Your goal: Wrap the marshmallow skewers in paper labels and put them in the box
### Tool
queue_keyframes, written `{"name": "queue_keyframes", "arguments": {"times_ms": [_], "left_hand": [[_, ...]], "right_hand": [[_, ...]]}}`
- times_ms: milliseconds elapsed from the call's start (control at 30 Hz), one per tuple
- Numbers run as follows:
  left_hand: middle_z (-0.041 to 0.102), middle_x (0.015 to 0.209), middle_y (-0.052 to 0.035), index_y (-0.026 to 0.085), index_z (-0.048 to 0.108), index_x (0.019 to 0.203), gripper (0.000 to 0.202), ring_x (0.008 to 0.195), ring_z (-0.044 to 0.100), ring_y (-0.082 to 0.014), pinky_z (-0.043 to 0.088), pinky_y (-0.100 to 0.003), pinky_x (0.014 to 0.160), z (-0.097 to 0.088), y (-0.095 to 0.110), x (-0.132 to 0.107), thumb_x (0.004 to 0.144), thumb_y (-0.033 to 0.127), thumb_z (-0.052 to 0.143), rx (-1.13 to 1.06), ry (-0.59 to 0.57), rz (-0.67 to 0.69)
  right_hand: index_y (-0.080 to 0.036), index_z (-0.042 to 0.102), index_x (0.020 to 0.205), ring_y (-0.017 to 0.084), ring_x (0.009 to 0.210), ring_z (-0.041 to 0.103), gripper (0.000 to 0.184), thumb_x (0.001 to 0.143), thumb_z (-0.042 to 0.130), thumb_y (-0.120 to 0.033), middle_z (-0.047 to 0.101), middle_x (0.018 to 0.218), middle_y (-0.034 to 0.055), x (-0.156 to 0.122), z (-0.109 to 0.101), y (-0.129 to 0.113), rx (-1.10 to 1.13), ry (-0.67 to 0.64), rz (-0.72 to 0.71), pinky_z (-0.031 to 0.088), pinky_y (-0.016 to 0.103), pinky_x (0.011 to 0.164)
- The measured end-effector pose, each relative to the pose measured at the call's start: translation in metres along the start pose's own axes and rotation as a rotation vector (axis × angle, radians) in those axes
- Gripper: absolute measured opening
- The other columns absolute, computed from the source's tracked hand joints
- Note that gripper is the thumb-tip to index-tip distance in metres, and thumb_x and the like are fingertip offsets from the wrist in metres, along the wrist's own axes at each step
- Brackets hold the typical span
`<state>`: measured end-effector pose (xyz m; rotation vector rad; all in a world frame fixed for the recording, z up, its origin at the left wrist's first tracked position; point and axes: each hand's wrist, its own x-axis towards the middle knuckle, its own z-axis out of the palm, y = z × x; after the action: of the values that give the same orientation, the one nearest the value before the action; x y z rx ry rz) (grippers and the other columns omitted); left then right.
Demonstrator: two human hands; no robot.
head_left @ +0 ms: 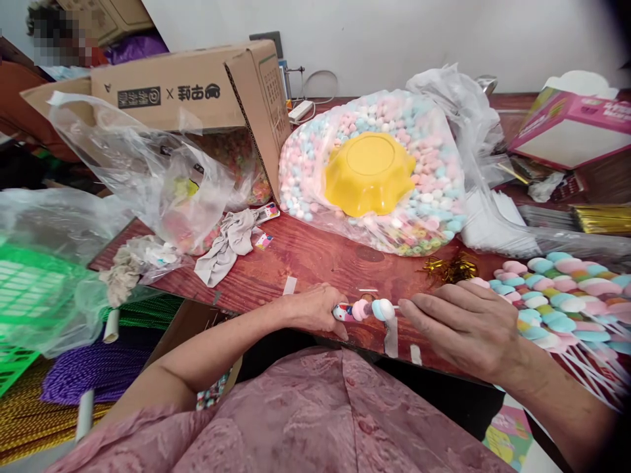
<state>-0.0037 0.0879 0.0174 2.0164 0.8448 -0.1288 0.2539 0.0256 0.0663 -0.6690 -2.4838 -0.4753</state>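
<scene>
Over the near edge of the desk, the left hand is pinching a marshmallow skewer by its printed end; the right hand is holding its stick. Beyond, at twelve o'clock, a yellow bowl is resting on bagged marshmallows; more skewers are lying at three.

one head-worn view looks forward and down, near both hands.
</scene>
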Motion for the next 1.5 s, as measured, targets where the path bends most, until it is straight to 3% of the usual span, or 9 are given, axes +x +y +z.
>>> {"name": "queue_keyframes", "arguments": {"times_ms": [200, 333, 467, 633, 867, 1133, 1300, 1500], "left_hand": [[0.037, 0.055, 0.0086, 0.018, 0.040, 0.059, 0.053, 0.052, 0.033, -0.0066, 0.022, -0.022, 0.048, 0.006, -0.002, 0.000, 0.051, 0.046, 0.085, -0.600, -0.125, 0.002], [0.043, 0.054, 0.0086, 0.018, 0.044, 0.062, 0.054, 0.049, 0.038, -0.0069, 0.026, -0.022, 0.047, 0.007, -0.006, 0.002, 0.047, 0.045, 0.088, -0.737, -0.135, -0.049], [0.044, 0.055, 0.0086, 0.017, 0.047, 0.063, 0.052, 0.051, 0.037, -0.0063, 0.025, -0.021, 0.047, 0.009, -0.007, 0.006, 0.048, 0.044, 0.089, -0.710, -0.108, -0.047], [0.044, 0.055, 0.0084, 0.017, 0.048, 0.063, 0.050, 0.051, 0.036, -0.0065, 0.025, -0.022, 0.047, 0.010, 0.001, 0.009, 0.052, 0.047, 0.087, -0.687, -0.203, -0.019], [0.043, 0.053, 0.0089, 0.018, 0.048, 0.066, 0.051, 0.048, 0.036, -0.0075, 0.024, -0.023, 0.045, 0.008, 0.005, 0.010, 0.052, 0.051, 0.085, -0.586, -0.225, -0.084], [0.049, 0.062, 0.0065, 0.015, 0.060, 0.073, 0.042, 0.061, 0.042, -0.0095, 0.029, -0.022, 0.054, 0.019, 0.000, 0.014, 0.060, 0.050, 0.080, -0.221, 0.110, -0.041], [0.047, 0.060, 0.0069, 0.015, 0.060, 0.067, 0.037, 0.059, 0.040, -0.0084, 0.029, -0.021, 0.055, 0.022, 0.009, 0.015, 0.064, 0.046, 0.078, -0.219, 0.116, 0.030], [0.039, 0.060, 0.0080, 0.016, 0.051, 0.063, 0.043, 0.058, 0.034, -0.0074, 0.028, -0.021, 0.055, 0.021, 0.010, 0.014, 0.061, 0.047, 0.080, -0.339, 0.071, 0.038]], "right_hand": [[-0.013, 0.060, 0.102, 0.017, 0.071, 0.052, 0.016, 0.090, 0.050, -0.010, 0.067, 0.078, 0.0059, -0.006, 0.009, -0.003, 0.013, -0.009, 0.048, 0.033, 0.032, 0.060], [-0.016, 0.059, 0.100, 0.015, 0.065, 0.050, 0.019, 0.088, 0.047, -0.007, 0.065, 0.075, 0.0035, -0.015, 0.013, -0.005, 0.042, -0.050, 0.107, 0.031, 0.032, 0.058], [-0.015, 0.058, 0.101, 0.015, 0.064, 0.050, 0.022, 0.084, 0.048, -0.006, 0.062, 0.069, 0.0020, -0.018, 0.013, -0.007, 0.087, -0.045, 0.132, 0.030, 0.031, 0.058], [-0.016, 0.059, 0.097, 0.015, 0.063, 0.047, 0.018, 0.085, 0.048, -0.008, 0.060, 0.067, 0.0010, -0.015, 0.018, -0.012, 0.082, -0.052, 0.120, 0.030, 0.031, 0.059], [-0.016, 0.059, 0.096, 0.015, 0.064, 0.046, 0.017, 0.087, 0.046, -0.010, 0.061, 0.071, 0.0023, -0.011, 0.027, -0.018, 0.111, -0.062, 0.104, 0.029, 0.032, 0.061], [-0.017, 0.058, 0.088, 0.014, 0.059, 0.045, 0.018, 0.082, 0.046, -0.006, 0.054, 0.063, 0.0000, -0.004, 0.015, -0.018, 0.167, -0.070, 0.205, 0.027, 0.031, 0.059], [-0.017, 0.058, 0.079, 0.014, 0.057, 0.043, 0.016, 0.082, 0.046, -0.007, 0.052, 0.061, 0.0000, 0.002, 0.016, -0.020, 0.137, -0.122, 0.227, 0.026, 0.032, 0.058], [-0.017, 0.061, 0.075, 0.015, 0.057, 0.043, 0.018, 0.082, 0.046, -0.008, 0.055, 0.062, 0.0014, 0.003, 0.027, -0.021, 0.099, -0.171, 0.236, 0.025, 0.032, 0.059]]}}
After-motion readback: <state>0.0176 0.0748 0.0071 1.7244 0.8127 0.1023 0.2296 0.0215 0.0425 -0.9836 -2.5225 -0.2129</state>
